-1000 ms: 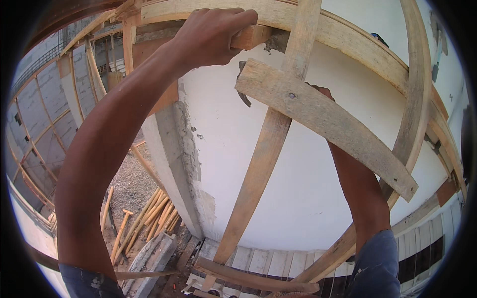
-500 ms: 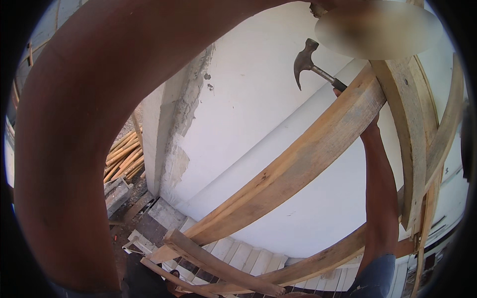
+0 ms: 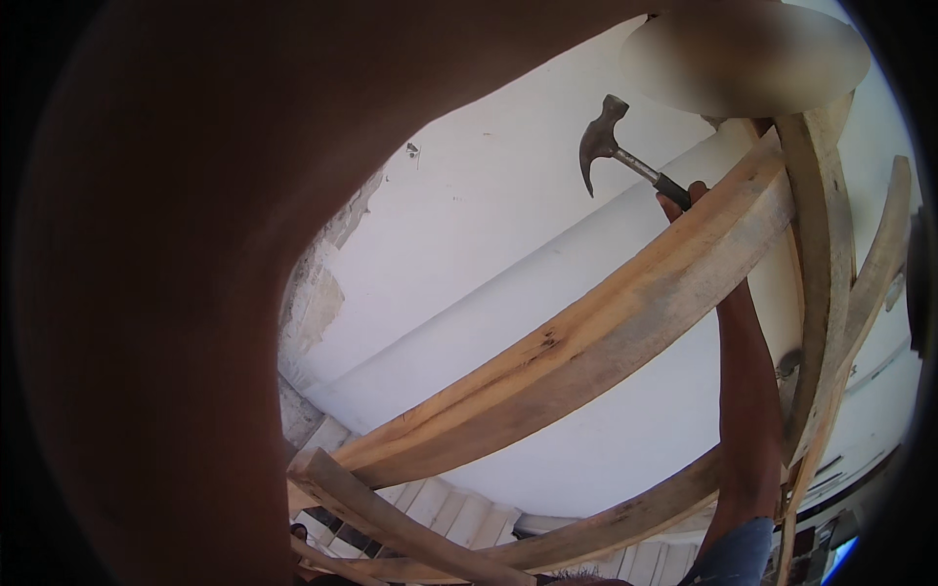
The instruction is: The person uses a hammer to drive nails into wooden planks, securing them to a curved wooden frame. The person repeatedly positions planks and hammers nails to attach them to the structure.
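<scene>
My right hand (image 3: 670,207) is closed round the dark grip of a claw hammer (image 3: 602,143), its fingers partly hidden behind a thick wooden beam (image 3: 576,337). The hammer's metal head stands out to the upper left of the hand, in front of a white wall and apart from the beam. My right forearm (image 3: 747,391) rises from the lower right and passes behind the beam. Large and dark, my left arm (image 3: 166,293) arches up the left side and across the top. A blurred patch at the top right hides where it ends, so my left hand does not show.
Upright timbers (image 3: 819,264) cross the beam's upper end at the right. A lower wooden rail (image 3: 625,513) and a short crosspiece (image 3: 391,523) run along the bottom. Behind stands a white wall (image 3: 469,244) with a broken edge at left; pale slatted boards (image 3: 469,513) lie below.
My left arm has swung inward and covers more of the left side, hiding the pile of poles. The view has shifted, and more of my right fingers show above the beam. The hammer stays gripped.
</scene>
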The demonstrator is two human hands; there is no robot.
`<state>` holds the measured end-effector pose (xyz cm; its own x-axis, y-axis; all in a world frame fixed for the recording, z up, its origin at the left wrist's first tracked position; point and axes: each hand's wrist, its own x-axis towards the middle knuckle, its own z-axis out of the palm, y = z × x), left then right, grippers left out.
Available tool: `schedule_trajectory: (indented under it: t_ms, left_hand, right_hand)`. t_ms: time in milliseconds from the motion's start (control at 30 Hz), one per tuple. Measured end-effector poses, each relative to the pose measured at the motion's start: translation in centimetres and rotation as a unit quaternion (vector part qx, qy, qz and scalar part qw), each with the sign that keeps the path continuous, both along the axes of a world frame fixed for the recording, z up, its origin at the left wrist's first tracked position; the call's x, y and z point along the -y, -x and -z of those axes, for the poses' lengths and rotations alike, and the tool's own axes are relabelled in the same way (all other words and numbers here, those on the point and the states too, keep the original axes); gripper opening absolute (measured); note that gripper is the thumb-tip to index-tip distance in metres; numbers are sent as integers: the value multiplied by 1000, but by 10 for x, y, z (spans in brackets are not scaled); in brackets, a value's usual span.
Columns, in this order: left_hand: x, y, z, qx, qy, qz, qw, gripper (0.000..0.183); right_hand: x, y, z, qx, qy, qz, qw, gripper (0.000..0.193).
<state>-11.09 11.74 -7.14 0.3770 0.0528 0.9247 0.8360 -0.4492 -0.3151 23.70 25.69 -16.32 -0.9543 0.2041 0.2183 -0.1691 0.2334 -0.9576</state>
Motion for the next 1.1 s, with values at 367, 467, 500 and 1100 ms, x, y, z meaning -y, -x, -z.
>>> schedule_trajectory:
  t_ms: [367,467,500,1100]
  left_hand:
    - [49,-34,-29,72,271,-153,948,15]
    - [51,-37,-28,67,260,-168,949,14]
    - [31,-17,-8,36,121,-77,989,15]
    - [-3,-3,-8,-40,-8,19,999,17]
  right_hand:
    - [9,-2,-23,-66,-199,407,889,62]
    - [-19,-33,-9,58,-504,438,742,44]
    - [-26,-43,-4,99,-591,438,670,38]
    - [-6,-8,15,271,-517,424,692,59]
